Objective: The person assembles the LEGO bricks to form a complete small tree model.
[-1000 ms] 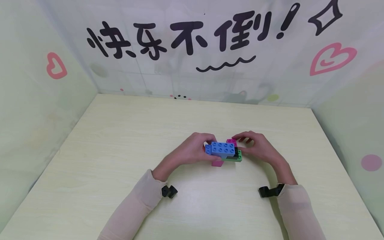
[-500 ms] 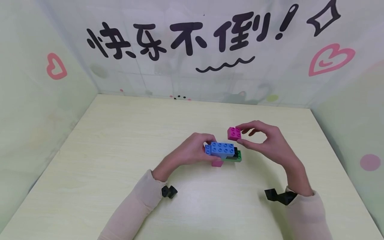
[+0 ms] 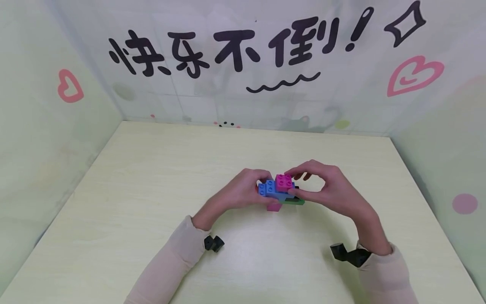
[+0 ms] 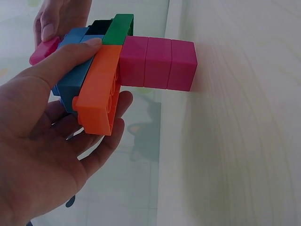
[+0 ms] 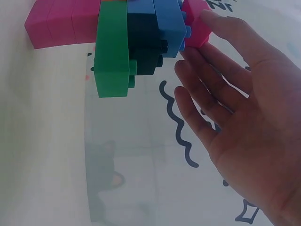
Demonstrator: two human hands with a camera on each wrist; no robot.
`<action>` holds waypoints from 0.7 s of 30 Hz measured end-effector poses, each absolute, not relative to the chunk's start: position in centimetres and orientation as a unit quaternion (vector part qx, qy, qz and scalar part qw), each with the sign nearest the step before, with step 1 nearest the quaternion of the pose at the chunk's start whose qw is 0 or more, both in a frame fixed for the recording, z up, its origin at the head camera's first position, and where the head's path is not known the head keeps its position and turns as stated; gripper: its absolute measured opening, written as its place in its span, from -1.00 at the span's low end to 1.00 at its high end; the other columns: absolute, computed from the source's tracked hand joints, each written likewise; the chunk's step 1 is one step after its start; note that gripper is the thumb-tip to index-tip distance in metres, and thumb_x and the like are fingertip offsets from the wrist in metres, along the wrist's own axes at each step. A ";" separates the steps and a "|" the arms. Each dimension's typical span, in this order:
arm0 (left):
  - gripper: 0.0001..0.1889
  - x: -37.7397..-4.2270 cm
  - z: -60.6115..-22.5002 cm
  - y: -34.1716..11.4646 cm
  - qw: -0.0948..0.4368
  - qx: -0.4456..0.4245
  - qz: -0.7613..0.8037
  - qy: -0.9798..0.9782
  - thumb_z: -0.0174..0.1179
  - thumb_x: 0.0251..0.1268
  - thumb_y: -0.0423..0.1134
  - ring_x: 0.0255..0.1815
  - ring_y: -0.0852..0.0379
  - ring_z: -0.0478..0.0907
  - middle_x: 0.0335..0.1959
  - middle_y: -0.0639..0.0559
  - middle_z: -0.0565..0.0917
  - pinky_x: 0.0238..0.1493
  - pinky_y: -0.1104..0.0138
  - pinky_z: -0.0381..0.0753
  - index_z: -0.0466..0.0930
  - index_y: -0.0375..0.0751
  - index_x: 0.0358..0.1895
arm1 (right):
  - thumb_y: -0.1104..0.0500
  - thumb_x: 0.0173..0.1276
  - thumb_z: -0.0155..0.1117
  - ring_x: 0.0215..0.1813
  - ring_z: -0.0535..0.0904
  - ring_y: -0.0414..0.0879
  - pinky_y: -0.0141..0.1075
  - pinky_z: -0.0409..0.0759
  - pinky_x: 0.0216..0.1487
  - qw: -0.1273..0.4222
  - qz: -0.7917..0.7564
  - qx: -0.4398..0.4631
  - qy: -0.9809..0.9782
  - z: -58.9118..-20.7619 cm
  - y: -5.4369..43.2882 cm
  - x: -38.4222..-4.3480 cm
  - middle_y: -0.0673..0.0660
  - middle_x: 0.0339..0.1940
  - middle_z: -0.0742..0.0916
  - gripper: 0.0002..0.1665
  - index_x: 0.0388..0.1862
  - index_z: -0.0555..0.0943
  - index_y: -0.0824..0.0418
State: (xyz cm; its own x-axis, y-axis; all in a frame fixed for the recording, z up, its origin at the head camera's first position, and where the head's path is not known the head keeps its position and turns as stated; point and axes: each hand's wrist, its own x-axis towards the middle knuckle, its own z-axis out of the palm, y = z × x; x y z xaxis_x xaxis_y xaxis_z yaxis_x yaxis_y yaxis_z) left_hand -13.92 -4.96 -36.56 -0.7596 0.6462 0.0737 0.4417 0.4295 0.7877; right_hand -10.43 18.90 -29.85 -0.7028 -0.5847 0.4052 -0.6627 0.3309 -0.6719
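My left hand [image 3: 243,190] grips a built stack of toy building bricks from its left side, thumb towards me. The stack has a studded blue brick [image 3: 270,186] on top, then black [image 5: 143,49], orange [image 4: 99,89] and green [image 4: 118,29] bricks below. A column of several magenta bricks [image 4: 157,63] forms its base, with its bottom close to the tabletop. Between thumb and fingers my right hand [image 3: 330,188] pinches a pink two-by-two brick [image 3: 283,183]. That brick sits on the blue brick's studs; whether it is pressed home I cannot tell.
The pale wood-grain table [image 3: 152,169] spreads around both hands. A printed wall sheet [image 3: 228,97] with black lettering stands behind it, and side sheets rise left and right. Black camera mounts [image 3: 351,255] sit on both wrists.
The right hand lifted the pink brick off the stack's far right side, then carried it left and down onto the blue brick. The left hand has stayed almost still.
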 end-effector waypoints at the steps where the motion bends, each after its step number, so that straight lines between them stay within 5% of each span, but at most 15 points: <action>1: -0.64 -13.9 -36.6 -5.0 0.121 0.325 0.423 0.837 0.53 0.02 -0.09 -0.29 0.10 0.54 -0.29 0.17 0.62 -0.31 0.38 0.55 0.58 -0.08 -0.17 | 0.50 -0.03 0.53 -0.07 0.59 -0.14 -0.37 0.51 -0.13 0.045 0.433 0.383 -0.815 -29.9 18.9 -10.5 0.06 -0.15 0.73 -0.50 -0.06 0.66 0.28; 21: -0.66 -14.1 -36.9 -5.0 0.117 0.329 0.431 0.832 0.52 0.03 -0.13 -0.28 0.11 0.56 -0.28 0.16 0.63 -0.28 0.39 0.57 0.58 -0.09 -0.20 | 0.49 -0.07 0.56 -0.11 0.54 -0.19 -0.40 0.49 -0.12 0.049 0.404 0.383 -0.830 -30.2 18.7 -10.5 0.07 -0.16 0.72 -0.47 -0.06 0.67 0.25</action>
